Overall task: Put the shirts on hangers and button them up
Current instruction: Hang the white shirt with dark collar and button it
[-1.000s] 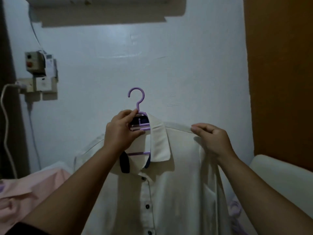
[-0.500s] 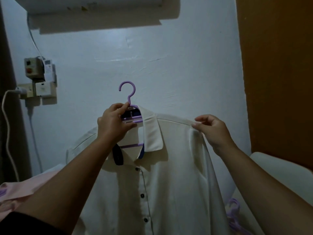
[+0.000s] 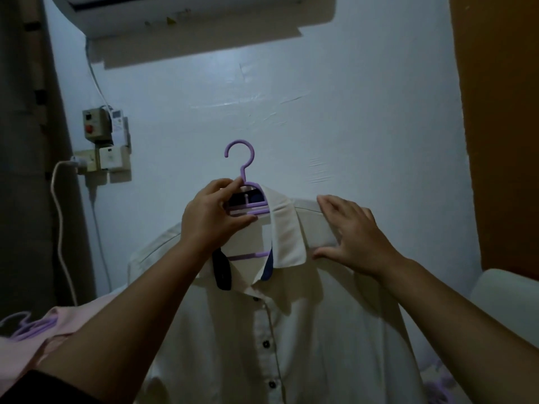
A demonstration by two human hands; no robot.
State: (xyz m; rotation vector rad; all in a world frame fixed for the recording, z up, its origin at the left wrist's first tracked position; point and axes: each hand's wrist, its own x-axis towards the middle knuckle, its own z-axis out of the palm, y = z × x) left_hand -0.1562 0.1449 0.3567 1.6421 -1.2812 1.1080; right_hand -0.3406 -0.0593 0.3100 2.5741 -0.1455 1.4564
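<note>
Left hand (image 3: pixel 214 220) pinching the purple hanger (image 3: pixel 248 199) at the neck, holding the white shirt (image 3: pixel 291 330) up before the wall. Right hand (image 3: pixel 358 240) flat, fingers (image 3: pixel 328 204) spread on the shoulder seam. Best to smooth outward, square the collar (image 3: pixel 288 234), then fasten the top button.

Open wall (image 3: pixel 291 112) above hanger hook (image 3: pixel 240 158); pink shirt (image 3: pixel 35 345) crowds lower left.

Both hands (image 3: pixel 214 217) raised, right spread
</note>
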